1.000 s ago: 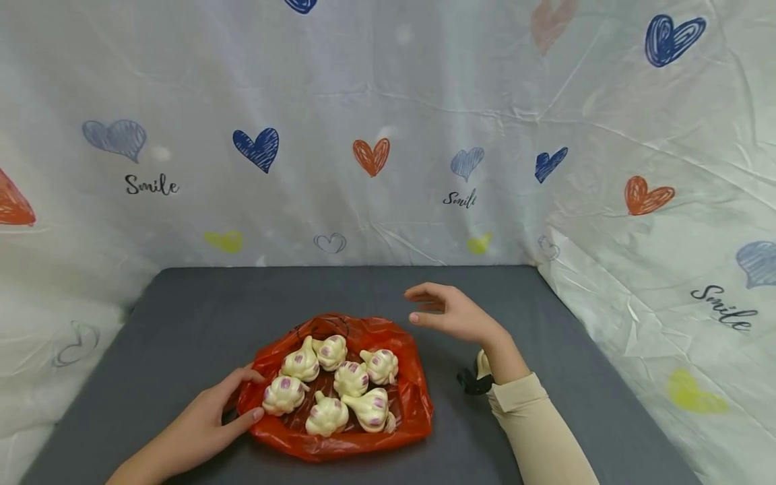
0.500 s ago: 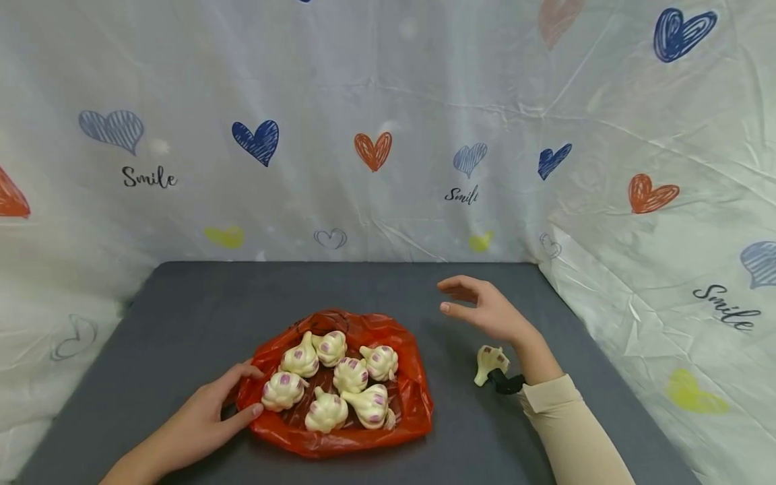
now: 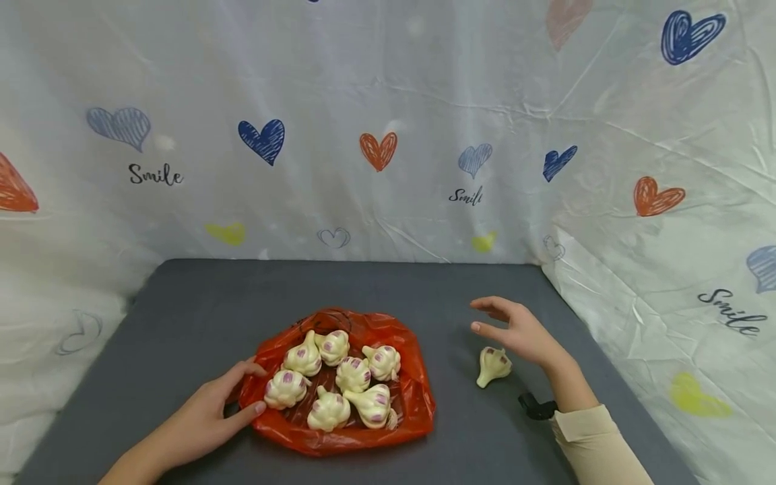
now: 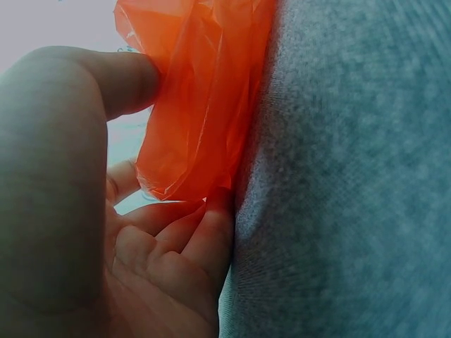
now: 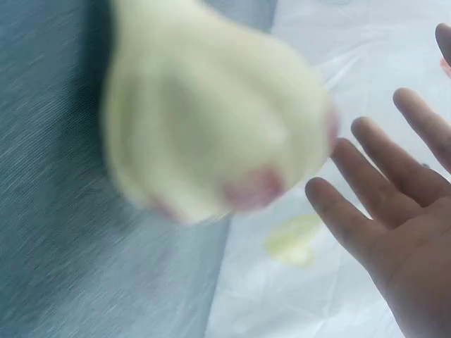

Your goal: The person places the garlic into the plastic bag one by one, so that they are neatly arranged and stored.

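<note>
A red plastic bag, its mouth spread wide, sits on the dark grey table with several garlic bulbs inside. My left hand holds the bag's left side, thumb in front and fingers behind; in the left wrist view the thumb presses the red plastic. To the right of the bag, a single garlic bulb lies on the table. My right hand hovers just above and beside that bulb, fingers spread and nothing held. The right wrist view shows the same bulb large and blurred beside the fingertips.
The dark grey table runs back to a hanging white sheet printed with hearts and words. More of that sheet hangs at the left and right sides. A black wrist camera is on my right wrist.
My right hand has moved right, away from the bag, then lowered toward the single garlic bulb, which was mostly hidden behind the wrist before. My left hand stays on the bag.
</note>
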`<action>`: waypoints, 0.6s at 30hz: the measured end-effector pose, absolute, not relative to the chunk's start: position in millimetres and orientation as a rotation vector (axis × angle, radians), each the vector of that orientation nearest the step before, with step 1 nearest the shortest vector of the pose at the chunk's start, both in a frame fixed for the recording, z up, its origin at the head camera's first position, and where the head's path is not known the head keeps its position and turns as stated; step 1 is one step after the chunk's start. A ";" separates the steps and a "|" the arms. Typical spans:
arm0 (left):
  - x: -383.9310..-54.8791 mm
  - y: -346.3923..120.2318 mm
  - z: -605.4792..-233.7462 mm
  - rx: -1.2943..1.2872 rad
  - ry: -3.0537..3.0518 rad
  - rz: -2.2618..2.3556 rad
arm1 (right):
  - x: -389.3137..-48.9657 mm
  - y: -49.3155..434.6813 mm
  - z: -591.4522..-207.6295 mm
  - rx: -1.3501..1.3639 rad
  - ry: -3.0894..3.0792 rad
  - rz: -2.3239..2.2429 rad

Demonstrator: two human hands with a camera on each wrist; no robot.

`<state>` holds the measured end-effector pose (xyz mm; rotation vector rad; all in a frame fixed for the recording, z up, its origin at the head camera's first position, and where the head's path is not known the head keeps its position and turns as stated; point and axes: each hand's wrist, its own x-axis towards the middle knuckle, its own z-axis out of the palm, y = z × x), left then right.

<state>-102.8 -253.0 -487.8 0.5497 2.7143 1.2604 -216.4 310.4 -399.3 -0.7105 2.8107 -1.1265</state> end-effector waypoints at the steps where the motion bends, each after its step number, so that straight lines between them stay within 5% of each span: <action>1: -102.7 -253.3 -487.5 0.550 2.707 1.262 | -214.5 312.2 -401.2 -0.702 2.817 -1.125; 18: -104.0 -254.4 -491.4 0.565 2.692 1.275 | -194.5 342.5 -425.7 -0.640 2.698 -1.062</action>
